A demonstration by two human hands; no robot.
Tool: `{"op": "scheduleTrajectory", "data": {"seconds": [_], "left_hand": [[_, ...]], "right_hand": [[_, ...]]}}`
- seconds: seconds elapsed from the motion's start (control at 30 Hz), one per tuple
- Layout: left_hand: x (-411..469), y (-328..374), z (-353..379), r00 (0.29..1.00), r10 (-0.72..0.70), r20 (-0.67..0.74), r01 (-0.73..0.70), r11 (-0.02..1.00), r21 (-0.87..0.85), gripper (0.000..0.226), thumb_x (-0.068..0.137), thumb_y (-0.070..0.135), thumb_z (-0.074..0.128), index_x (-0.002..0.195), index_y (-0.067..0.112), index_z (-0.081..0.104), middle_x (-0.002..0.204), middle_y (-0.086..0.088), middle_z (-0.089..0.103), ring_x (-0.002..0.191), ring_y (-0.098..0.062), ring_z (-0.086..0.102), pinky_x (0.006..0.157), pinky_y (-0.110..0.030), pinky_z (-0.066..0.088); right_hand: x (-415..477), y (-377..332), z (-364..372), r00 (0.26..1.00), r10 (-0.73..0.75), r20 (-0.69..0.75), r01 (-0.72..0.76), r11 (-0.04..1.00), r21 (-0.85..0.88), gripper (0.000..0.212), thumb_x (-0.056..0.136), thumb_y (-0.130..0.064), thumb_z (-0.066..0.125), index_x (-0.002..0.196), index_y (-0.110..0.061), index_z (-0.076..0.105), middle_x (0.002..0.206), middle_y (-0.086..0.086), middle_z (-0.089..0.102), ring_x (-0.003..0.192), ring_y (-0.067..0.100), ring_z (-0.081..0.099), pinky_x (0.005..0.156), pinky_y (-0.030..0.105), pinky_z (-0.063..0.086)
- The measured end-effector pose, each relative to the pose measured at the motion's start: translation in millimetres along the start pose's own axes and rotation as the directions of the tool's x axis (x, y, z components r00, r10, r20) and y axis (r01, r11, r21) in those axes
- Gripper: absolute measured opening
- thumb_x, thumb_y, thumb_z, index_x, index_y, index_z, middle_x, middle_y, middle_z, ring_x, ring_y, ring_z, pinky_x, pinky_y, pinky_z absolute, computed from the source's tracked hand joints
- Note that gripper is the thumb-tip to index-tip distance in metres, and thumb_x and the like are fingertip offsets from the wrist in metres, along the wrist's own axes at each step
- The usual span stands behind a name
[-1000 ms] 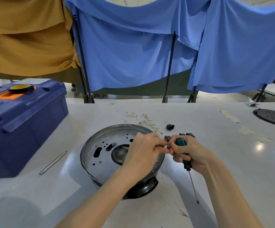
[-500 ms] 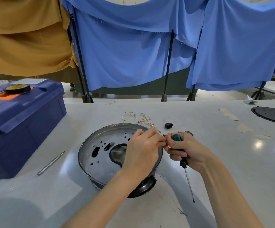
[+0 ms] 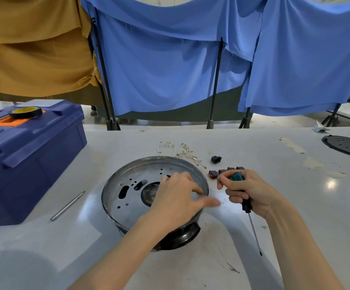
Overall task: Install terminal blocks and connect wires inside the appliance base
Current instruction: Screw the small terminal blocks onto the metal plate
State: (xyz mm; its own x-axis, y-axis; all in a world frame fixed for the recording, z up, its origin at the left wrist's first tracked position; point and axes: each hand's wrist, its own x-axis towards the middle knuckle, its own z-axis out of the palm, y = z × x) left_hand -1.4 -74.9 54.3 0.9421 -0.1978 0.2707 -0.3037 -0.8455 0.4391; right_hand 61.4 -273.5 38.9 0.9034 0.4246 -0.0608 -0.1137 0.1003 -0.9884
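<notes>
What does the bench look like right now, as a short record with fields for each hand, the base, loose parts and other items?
left hand: reaching into the appliance base, fingers spread, nothing visibly held
right hand: gripping the screwdriver, tip pointing toward the person
appliance base: round metal pan with holes, on the white table
loose parts: small black blocks and wires behind the base
other items: blue toolbox with tape roll on top; metal rod
</notes>
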Motion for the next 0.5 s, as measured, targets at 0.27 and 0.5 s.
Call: {"op": "scheduleTrajectory", "data": {"seconds": [0.27,0.5], "left_hand": [[-20,4,16,0.993,0.047,0.113,-0.094,0.880,0.466,0.059,0.084,0.068,0.050,0.113,0.018,0.063,0.107,0.000,0.043,0.108,-0.022,0.039,0.090,-0.035,0.026],[-24,14,19,0.995,-0.021,0.101,-0.032,0.869,0.494,0.028,0.099,0.035,0.043,0.108,0.016,0.062,0.116,-0.004,0.049,0.110,-0.026,0.046,0.092,-0.038,0.029]], "right_hand": [[5,9,3,0.996,0.070,-0.046,-0.070,0.998,0.000,0.013,0.089,-0.003,0.065,0.077,0.001,0.065,0.078,0.015,0.065,0.038,0.009,0.027,0.040,0.020,0.034],[4,11,3,0.990,0.121,-0.075,-0.125,0.991,-0.049,0.009,0.090,-0.002,0.064,0.089,0.007,0.063,0.076,0.015,0.067,0.038,0.009,0.030,0.041,0.022,0.040]]}}
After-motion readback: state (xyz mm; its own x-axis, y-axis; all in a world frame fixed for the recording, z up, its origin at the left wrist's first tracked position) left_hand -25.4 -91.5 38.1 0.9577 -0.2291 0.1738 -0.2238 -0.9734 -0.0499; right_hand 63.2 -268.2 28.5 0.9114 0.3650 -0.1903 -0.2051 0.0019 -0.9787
